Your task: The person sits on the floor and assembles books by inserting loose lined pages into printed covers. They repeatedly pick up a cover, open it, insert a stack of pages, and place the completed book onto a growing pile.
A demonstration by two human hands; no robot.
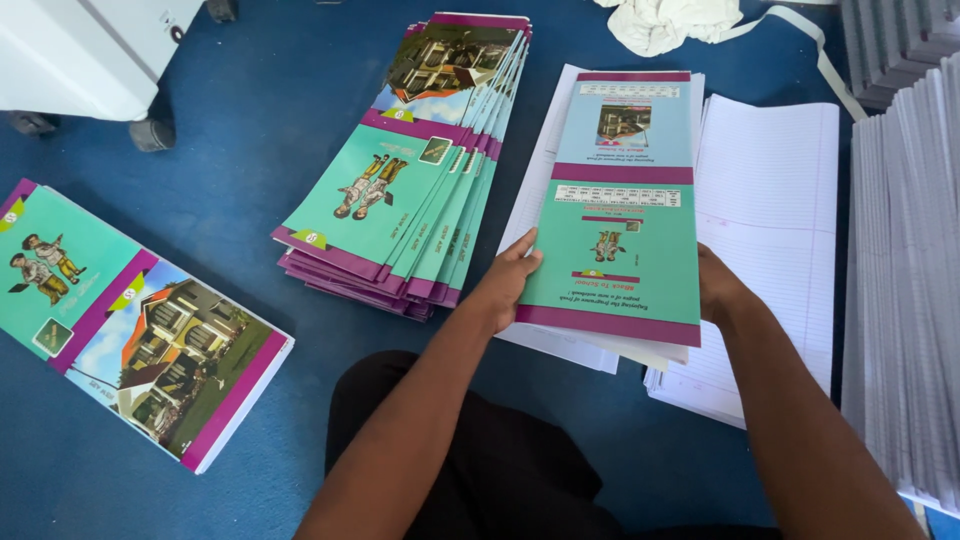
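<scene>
A teal and light-blue printed cover sheet [622, 200] with purple bands lies on a bundle of white ruled pages [545, 185] on the blue floor. My left hand [508, 280] grips the near left edge of cover and bundle, thumb on top. My right hand [718, 285] holds the near right edge, partly hidden under the cover. A second pile of ruled white pages [770, 200] lies just right of it.
A fanned stack of teal and purple covers [410, 190] lies to the left. An open cover pile [130, 320] sits at far left. Tall stacks of white pages [905, 280] stand on the right. A white cloth [665, 22] and a white machine base [90, 50] are at the top.
</scene>
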